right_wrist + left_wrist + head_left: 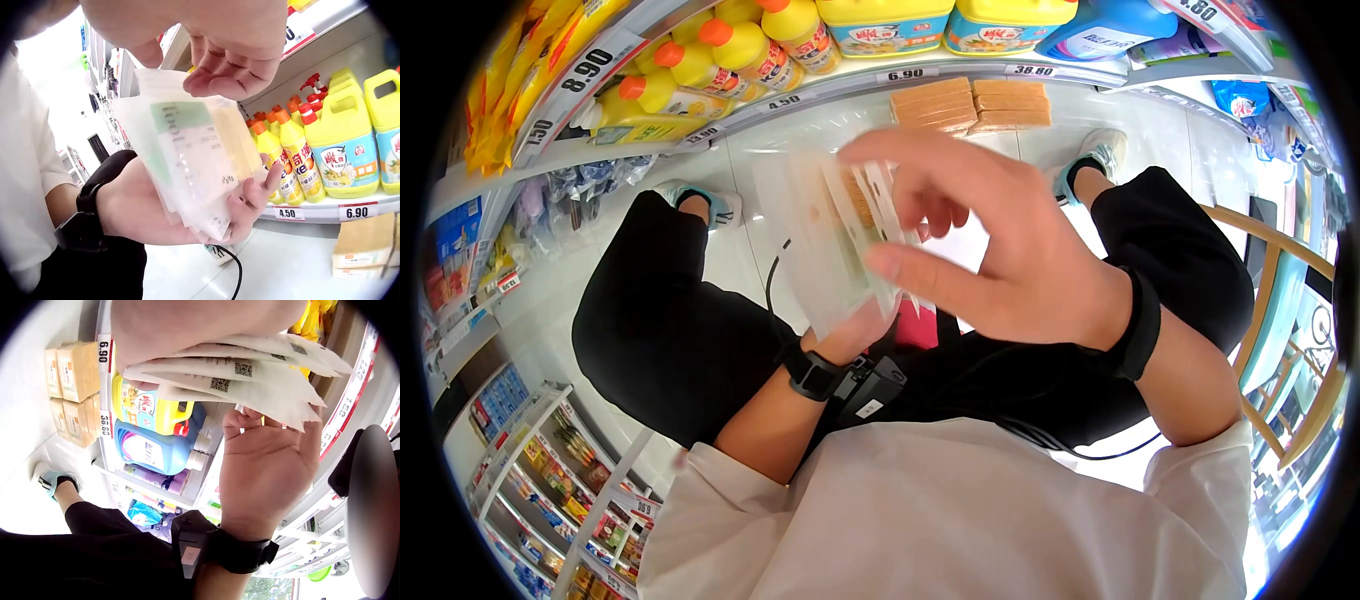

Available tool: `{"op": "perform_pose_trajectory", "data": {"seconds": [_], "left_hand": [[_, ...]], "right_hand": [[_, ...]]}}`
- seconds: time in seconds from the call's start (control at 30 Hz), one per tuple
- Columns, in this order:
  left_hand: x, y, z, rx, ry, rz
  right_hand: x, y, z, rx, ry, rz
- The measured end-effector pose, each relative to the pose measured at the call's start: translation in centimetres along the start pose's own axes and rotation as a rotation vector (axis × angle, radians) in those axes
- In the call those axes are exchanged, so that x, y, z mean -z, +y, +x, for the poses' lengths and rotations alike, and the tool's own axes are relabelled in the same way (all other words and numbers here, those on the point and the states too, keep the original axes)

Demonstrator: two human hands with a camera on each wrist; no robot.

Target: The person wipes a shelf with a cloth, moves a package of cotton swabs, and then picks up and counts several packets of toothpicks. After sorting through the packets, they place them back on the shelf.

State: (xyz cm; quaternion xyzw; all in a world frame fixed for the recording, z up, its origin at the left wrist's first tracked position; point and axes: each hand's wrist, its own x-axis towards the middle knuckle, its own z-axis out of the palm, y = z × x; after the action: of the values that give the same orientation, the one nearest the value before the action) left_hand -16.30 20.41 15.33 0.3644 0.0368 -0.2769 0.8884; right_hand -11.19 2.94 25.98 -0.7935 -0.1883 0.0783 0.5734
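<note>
A fanned bundle of thin, whitish translucent packets [830, 235] lies in the left hand [855, 328], whose fingers curl round its lower end. In the right wrist view the packets [187, 140] show a green patch and a tan strip, with the left hand [147, 203] beneath them. Small square codes mark the packets [250, 378] in the left wrist view. The right hand [1030, 240] is at their other side, thumb and forefinger apart and the other fingers loosely bent. Whether the right hand [269, 465] touches the packets cannot be told.
Yellow bottles [745, 55] and jugs [885, 25] line the shelf [830, 92] ahead. Tan wrapped bundles [930, 105] lie on the floor below it. A wooden chair [1285, 250] stands at the right, a rack of small goods [565, 450] at the left. A black cable [772, 280] rises by the left wrist.
</note>
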Motion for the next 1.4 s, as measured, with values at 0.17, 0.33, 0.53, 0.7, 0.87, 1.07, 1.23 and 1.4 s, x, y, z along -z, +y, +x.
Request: {"op": "perform_pose_trajectory", "data": {"seconds": [0.17, 0.33, 0.53, 0.7, 0.87, 1.07, 1.23, 1.4], "left_hand": [[-1.0, 0.5, 1.2, -0.029, -0.017, -0.068], [-1.7, 0.5, 2.1, -0.109, 0.089, -0.132], [-1.6, 0.2, 0.7, -0.149, 0.133, -0.081], [0.2, -1.1, 0.3, -0.144, 0.147, -0.074], [-0.3, -1.0, 0.3, -0.121, 0.232, -0.134], [-1.3, 0.0, 0.9, -0.126, 0.223, -0.121], [-1.9, 0.7, 1.3, -0.16, 0.164, -0.103], [-1.3, 0.4, 1.7, -0.066, 0.169, -0.237]], "right_hand": [[-0.3, -0.2, 0.0, 0.082, -0.053, -0.112], [0.7, -0.4, 0.4, 0.053, -0.057, -0.254], [0.6, -0.3, 0.5, 0.034, -0.068, -0.301], [0.6, -0.3, 0.6, 0.015, -0.053, -0.305], [0.3, 0.1, 0.4, 0.033, 0.016, -0.245], [0.4, -0.1, 0.4, 0.038, 0.013, -0.256], [0.4, -0.3, 0.3, 0.06, 0.034, -0.255], [0.1, 0.1, 0.3, 0.059, 0.07, -0.222]]}}
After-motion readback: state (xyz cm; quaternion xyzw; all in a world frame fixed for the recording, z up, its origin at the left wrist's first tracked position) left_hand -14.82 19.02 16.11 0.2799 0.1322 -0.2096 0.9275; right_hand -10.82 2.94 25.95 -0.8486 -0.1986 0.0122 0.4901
